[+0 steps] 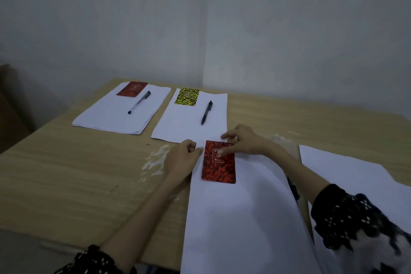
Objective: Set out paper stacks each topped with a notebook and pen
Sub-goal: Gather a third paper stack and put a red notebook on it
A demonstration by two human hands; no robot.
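Observation:
A red spiral notebook [219, 165] lies at the top of the near paper stack [240, 218]. My right hand [243, 140] rests its fingertips on the notebook's upper right corner. My left hand [183, 158] pinches the upper left corner of that near stack, just left of the notebook. Farther back, a left stack [106, 115] carries a red notebook [131, 89] and a clear pen [139, 102]. A middle stack [186, 124] carries a yellow-black notebook [186, 97] and a dark pen [206, 112].
The wooden table [66, 167] has white worn patches near the left hand. Another white sheet [347, 173] lies at the right, partly under my right sleeve. A grey wall stands behind the table's far edge.

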